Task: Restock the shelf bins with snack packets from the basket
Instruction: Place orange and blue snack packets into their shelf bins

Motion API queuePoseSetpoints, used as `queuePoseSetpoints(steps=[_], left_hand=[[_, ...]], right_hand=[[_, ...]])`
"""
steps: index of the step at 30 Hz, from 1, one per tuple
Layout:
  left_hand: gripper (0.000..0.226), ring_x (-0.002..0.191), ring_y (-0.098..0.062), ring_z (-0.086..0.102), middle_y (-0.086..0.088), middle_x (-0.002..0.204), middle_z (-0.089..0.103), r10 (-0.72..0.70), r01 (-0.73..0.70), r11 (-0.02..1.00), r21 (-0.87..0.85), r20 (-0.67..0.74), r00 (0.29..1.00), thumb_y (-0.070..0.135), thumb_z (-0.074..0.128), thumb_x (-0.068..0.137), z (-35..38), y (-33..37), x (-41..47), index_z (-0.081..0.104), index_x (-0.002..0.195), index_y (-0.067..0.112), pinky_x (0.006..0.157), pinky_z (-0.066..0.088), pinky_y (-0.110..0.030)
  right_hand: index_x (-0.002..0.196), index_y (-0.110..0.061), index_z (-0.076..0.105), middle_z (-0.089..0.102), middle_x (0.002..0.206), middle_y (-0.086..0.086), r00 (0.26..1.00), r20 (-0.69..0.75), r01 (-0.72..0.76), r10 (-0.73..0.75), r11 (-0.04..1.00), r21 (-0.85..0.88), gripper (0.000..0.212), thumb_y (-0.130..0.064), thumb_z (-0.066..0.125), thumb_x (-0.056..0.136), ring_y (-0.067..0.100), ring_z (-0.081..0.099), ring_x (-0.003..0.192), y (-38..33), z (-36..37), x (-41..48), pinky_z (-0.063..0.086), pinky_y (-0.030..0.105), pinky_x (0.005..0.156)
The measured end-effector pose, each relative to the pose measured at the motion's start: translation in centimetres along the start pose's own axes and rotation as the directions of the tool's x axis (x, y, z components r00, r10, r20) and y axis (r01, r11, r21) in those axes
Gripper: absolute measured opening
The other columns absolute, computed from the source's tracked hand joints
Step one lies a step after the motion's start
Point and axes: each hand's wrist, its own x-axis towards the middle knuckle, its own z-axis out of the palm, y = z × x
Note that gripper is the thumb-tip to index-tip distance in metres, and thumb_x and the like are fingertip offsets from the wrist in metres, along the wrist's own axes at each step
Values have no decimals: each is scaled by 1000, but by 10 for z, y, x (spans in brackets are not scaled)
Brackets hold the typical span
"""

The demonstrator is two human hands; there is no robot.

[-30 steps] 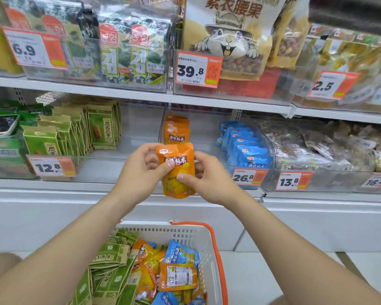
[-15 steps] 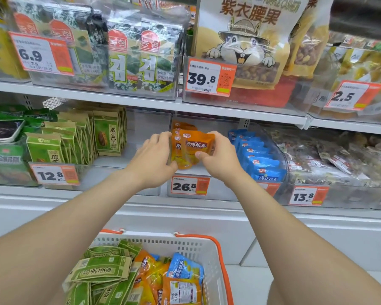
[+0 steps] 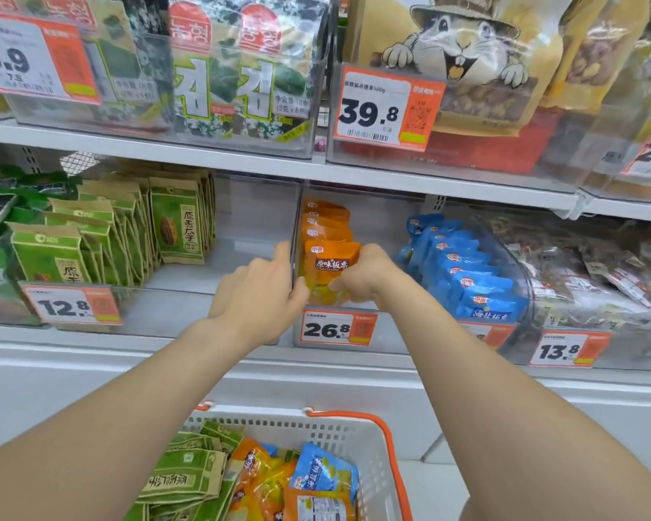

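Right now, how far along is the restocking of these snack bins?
Partly done. A short row of orange packets already stands in the 26.8 bin. In hand: both the left hand and right hand are seating another orange packet at the front of that row. Left: the basket holds green, orange and blue packets, and the bins have room.

Orange packet [image 3: 329, 270], blue packets [image 3: 466, 272], green packets [image 3: 128, 235], white orange-handled basket [image 3: 369, 441].
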Motion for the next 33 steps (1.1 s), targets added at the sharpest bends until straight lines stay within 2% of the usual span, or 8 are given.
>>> queuePoseSetpoints(steps=[4, 10, 15, 20, 24, 28, 32, 33], left_hand=[[36, 74, -35, 42, -7, 82, 45, 4, -4, 1000, -13, -12, 1000, 41, 44, 103, 2, 0, 0, 39, 129, 16, 65, 38, -40], [26, 69, -34, 42, -2, 74, 42, 18, -19, 999, -47, -34, 999, 38, 44, 103, 3, 0, -1, 37, 118, 18, 62, 37, -39], [26, 71, -34, 44, -3, 81, 48, 6, -8, 999, -46, -35, 999, 40, 41, 106, 4, 0, -4, 38, 120, 19, 62, 38, -39], [30, 75, -34, 44, -5, 88, 52, 7, -7, 999, -34, -24, 1000, 44, 40, 107, 4, 0, -5, 39, 123, 18, 64, 37, -40], [31, 75, -35, 49, -5, 88, 52, 16, -17, 1000, -26, -30, 999, 45, 39, 107, 7, -1, -3, 39, 123, 18, 63, 38, -39], [29, 73, -31, 45, -3, 88, 51, 29, -30, 999, -23, -40, 999, 45, 38, 109, 7, -2, -3, 38, 122, 20, 62, 37, -38], [27, 73, -34, 50, -10, 96, 66, 44, -46, 999, -24, -64, 997, 44, 37, 110, 7, -3, -3, 37, 121, 20, 61, 35, -39], [28, 75, -35, 53, -10, 98, 67, 50, -51, 998, -21, -69, 996, 44, 37, 110, 8, -4, -3, 38, 122, 20, 61, 35, -39]], right_hand=[[111, -15, 64, 71, 102, 6, 994, -41, -108, 105, 991, -84, 64, -24, 101, 59, 23, 70, 89, 0, 3, 8, 64, 43, 83], [103, -12, 72, 70, 90, 1, 994, -107, -36, 22, 991, -130, 42, -25, 95, 71, 20, 70, 89, 2, 3, 11, 61, 35, 82], [103, -18, 60, 67, 103, 6, 993, -85, -87, 80, 993, -79, 59, -39, 98, 64, 24, 72, 91, 1, 13, 13, 64, 43, 84], [113, -25, 64, 71, 106, 1, 998, 12, -58, 59, 997, -49, 64, -40, 98, 61, 24, 71, 97, -2, 17, 16, 62, 43, 87], [112, -26, 64, 73, 108, 3, 997, 7, -81, 81, 997, 8, 69, -37, 101, 55, 27, 74, 94, 2, 24, 33, 64, 45, 80], [120, -23, 62, 69, 112, 1, 997, -37, -72, 73, 997, 41, 62, -33, 97, 69, 23, 70, 98, -3, 21, 27, 58, 27, 56], [112, -25, 64, 72, 109, 1, 997, -54, -58, 59, 998, 14, 70, -43, 100, 55, 25, 72, 97, -2, 27, 35, 64, 40, 78], [111, -25, 64, 73, 107, 2, 997, -38, -68, 69, 997, 24, 72, -42, 101, 51, 25, 73, 94, 0, 28, 40, 65, 43, 78]])
